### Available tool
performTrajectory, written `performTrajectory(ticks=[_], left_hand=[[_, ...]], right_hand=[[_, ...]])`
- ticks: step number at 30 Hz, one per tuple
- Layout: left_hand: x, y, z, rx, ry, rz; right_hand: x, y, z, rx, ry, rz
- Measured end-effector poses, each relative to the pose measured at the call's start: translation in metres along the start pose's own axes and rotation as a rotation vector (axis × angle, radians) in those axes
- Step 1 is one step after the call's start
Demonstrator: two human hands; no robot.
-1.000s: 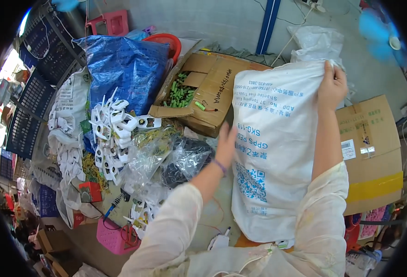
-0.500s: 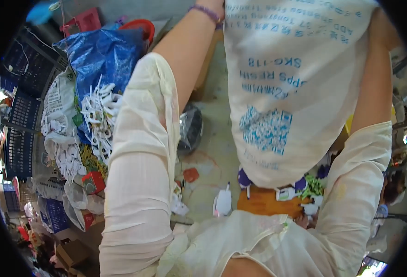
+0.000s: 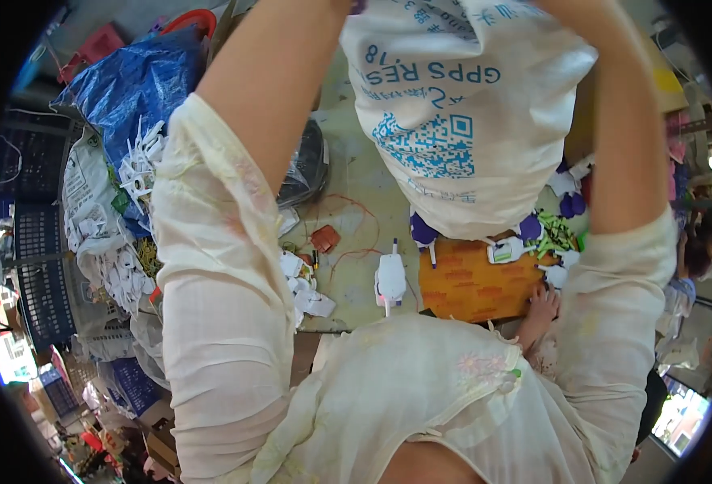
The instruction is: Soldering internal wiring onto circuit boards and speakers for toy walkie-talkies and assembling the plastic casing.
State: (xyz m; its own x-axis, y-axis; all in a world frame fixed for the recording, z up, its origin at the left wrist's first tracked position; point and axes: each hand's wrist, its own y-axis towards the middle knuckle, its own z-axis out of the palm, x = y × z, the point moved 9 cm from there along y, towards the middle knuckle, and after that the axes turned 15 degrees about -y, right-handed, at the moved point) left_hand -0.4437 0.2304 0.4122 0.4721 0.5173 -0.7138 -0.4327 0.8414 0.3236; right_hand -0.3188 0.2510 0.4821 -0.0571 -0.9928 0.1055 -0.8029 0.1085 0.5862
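A white woven sack point(image 3: 525, 129) with blue print and a square code hangs in front of me over the table, its upper part crumpled. My right hand point(image 3: 570, 10) is at its top edge, blurred and cut by the picture's upper rim, closed on the cloth. My left arm point(image 3: 275, 89) reaches up to the sack's other top corner; that hand lies beyond the picture, with only a purple band at the wrist showing. Below the sack, white-and-purple plastic pieces point(image 3: 505, 250) stick out by an orange-brown board point(image 3: 477, 282). A white toy-like part point(image 3: 390, 278) lies left of the board.
Another person's hand point(image 3: 541, 310) rests by the board's right edge. Green bits point(image 3: 556, 234) lie beyond it. At left are a black bag point(image 3: 306, 165), a red piece point(image 3: 324, 239), white scraps point(image 3: 307, 294), a blue tarp sack point(image 3: 142, 85) and dark crates point(image 3: 41, 274).
The sack has bunched up at the top, and its lower end has risen in the picture. My right hand has come inward along its upper edge. More of the board and the other person's hand show.
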Motion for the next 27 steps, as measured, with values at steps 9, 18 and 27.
performTrajectory(ticks=[9, 18, 27], left_hand=[[-0.035, -0.051, 0.026, 0.177, 0.582, 0.389], [0.220, -0.253, -0.096, -0.474, 0.361, 0.102], [0.193, -0.191, -0.009, -0.267, 0.763, 0.331]], right_hand=[[-0.014, 0.002, 0.057, -0.120, 0.166, 0.284], [-0.041, 0.025, -0.015, -0.589, 0.521, 0.240], [-0.019, -0.023, -0.128, -0.798, 0.050, 0.069]])
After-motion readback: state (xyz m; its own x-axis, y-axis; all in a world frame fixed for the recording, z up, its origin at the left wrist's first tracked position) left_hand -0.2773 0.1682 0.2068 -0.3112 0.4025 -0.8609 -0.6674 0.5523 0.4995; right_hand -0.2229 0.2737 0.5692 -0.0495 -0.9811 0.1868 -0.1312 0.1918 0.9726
